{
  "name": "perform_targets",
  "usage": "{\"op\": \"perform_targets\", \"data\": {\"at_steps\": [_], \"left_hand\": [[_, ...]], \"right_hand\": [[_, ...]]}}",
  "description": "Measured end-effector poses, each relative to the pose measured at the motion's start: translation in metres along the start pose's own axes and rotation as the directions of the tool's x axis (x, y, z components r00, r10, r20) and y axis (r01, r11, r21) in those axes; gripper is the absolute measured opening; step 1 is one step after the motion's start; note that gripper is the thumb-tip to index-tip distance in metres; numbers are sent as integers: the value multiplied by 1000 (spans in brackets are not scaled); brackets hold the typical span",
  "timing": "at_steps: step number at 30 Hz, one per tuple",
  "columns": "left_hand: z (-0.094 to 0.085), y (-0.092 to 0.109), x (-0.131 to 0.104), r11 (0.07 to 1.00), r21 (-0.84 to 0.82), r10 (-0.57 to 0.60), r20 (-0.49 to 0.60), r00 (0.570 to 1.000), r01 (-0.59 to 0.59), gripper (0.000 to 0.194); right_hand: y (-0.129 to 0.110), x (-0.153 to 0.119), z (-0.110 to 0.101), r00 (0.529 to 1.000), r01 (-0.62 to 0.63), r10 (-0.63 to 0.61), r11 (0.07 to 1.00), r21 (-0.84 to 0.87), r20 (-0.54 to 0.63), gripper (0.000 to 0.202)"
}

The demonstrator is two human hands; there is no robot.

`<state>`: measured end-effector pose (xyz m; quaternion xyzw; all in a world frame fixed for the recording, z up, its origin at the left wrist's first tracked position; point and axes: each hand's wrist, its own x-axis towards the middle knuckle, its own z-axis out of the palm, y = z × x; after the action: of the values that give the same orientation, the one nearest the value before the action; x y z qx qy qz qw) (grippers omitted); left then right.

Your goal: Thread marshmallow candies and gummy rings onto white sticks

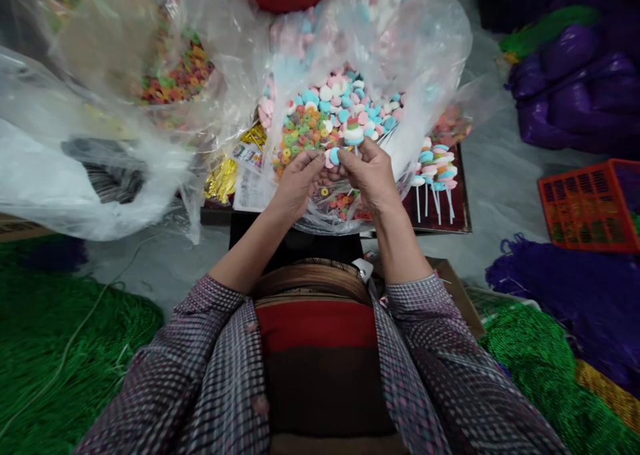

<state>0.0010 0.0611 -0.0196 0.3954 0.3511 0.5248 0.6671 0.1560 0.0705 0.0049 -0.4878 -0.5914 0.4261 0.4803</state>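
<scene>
My left hand is closed in a pinch around a small round pink and blue candy, which sits between the fingertips of both hands. My right hand is shut on a candy skewer, with its stacked red, green, white and blue sweets pointing away from me. The thumb of that hand also reaches to the small candy. Beyond the fingers, a clear plastic bag holds pink, white and blue candies and ring-shaped gummies. Finished-looking candy skewers with white sticks lie to the right.
Another clear bag with ring gummies stands at the left. Gold twist ties lie by printed paper. An orange crate, purple bundles and green strands are on the floor around the low table.
</scene>
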Motion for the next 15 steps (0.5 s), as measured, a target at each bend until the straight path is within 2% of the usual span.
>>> {"op": "perform_targets", "data": {"at_steps": [3, 10, 13, 15], "left_hand": [[0, -3, 0, 1000, 23, 13, -3, 1000, -13, 37], [1, -4, 0, 988, 147, 49, -31, 998, -44, 45], [3, 0, -3, 978, 190, 88, -21, 996, -82, 39], [4, 4, -5, 980, 188, 65, -40, 997, -56, 30]], "right_hand": [[0, -2, 0, 998, -60, 59, 997, 56, 27, 34], [5, -7, 5, 998, -66, 68, 993, 93, -16, 33], [0, -10, 3, 994, -98, 93, 989, 110, 50, 35], [-7, -12, 2, 989, -138, 130, 982, 126, 71, 37]]}}
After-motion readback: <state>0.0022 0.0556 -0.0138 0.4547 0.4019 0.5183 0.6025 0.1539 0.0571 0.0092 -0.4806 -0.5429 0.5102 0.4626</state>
